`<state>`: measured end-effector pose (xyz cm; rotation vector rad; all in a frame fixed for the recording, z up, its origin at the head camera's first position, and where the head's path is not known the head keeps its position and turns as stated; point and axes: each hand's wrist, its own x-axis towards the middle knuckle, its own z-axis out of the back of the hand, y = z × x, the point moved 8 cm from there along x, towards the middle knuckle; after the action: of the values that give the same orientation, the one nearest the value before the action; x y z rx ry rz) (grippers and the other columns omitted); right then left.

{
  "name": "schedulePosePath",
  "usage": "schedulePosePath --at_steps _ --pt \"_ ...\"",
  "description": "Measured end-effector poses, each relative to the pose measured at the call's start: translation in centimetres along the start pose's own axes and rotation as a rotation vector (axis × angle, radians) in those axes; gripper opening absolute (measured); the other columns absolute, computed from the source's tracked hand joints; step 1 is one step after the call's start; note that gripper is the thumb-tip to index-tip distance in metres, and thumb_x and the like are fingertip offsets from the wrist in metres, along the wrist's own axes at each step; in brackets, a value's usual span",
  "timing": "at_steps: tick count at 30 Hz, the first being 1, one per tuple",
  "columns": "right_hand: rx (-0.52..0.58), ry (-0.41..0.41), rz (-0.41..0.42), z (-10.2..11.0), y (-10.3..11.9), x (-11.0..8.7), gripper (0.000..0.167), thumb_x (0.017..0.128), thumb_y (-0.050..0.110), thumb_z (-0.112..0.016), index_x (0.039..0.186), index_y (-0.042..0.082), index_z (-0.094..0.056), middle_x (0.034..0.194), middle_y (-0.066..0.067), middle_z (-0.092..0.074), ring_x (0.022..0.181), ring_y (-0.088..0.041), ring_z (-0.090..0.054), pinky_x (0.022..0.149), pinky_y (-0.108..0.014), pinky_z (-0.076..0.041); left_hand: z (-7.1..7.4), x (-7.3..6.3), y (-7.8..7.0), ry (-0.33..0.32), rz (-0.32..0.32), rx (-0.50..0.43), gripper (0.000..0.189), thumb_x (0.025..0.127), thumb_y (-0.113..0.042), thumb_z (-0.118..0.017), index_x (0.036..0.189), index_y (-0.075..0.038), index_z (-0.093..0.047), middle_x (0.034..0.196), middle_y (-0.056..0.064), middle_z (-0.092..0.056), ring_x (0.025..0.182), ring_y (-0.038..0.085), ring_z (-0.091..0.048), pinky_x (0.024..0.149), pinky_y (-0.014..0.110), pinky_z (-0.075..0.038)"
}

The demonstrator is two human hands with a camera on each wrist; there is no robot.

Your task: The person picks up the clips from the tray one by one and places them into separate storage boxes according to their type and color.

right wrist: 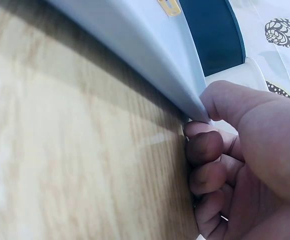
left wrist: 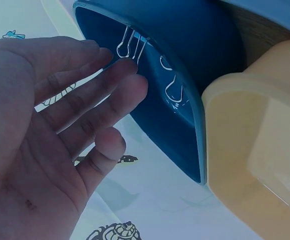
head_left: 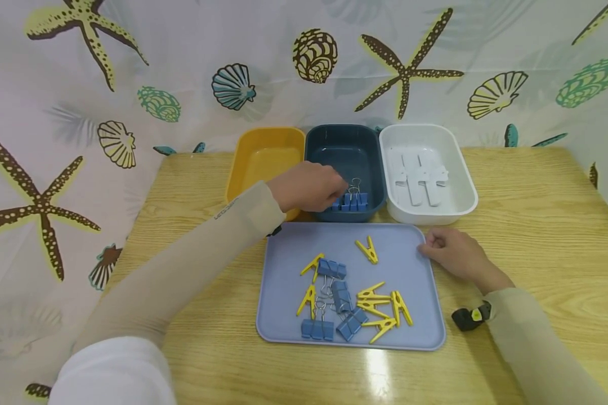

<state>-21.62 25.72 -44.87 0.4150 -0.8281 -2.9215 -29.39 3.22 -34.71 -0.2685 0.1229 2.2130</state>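
Note:
My left hand (head_left: 309,185) hovers over the front of the dark blue bin (head_left: 342,156), its fingers loosely bent with nothing between them in the left wrist view. Several blue binder clips (head_left: 354,202) lie in that bin, wire handles up. At the far right corner of the lavender tray (head_left: 291,244), my right hand (head_left: 456,253) pinches the rim between thumb and index finger (right wrist: 199,129). On the tray lie several blue binder clips (head_left: 317,329) and several yellow clothespins (head_left: 369,250), mostly bunched toward the front.
To the left of the blue bin stands a yellow bin (head_left: 269,138). A white bin (head_left: 430,135) on its right holds white pieces with long flat handles (head_left: 414,190). Behind the wooden table (head_left: 527,214) hangs a curtain (head_left: 268,34) patterned with shells and starfish.

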Motion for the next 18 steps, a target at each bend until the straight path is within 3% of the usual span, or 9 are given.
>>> schedulePosePath --at_steps 8,18 --pt "0.007 0.001 0.002 0.0 0.1 0.0 0.025 0.091 0.030 -0.062 0.075 0.012 -0.055 0.061 0.002 -0.048 0.064 -0.016 -0.045 0.062 -0.029 -0.033 0.0 -0.6 -0.7 -0.019 -0.033 0.003 0.016 0.098 -0.020 -0.052 0.090 -0.014 -0.065 0.074 0.000 -0.053 0.065 0.017 -0.051 0.059 0.025 -0.038" --pt "0.002 -0.006 0.005 0.0 0.0 0.0 0.025 0.091 0.029 -0.062 0.075 0.012 -0.055 0.060 0.002 -0.048 0.064 -0.016 -0.045 0.062 -0.029 -0.034 0.0 -1.5 -1.5 -0.032 -0.065 0.013 0.017 0.098 -0.022 -0.053 0.092 -0.015 -0.066 0.075 0.000 -0.057 0.066 0.017 -0.054 0.060 0.025 -0.043"
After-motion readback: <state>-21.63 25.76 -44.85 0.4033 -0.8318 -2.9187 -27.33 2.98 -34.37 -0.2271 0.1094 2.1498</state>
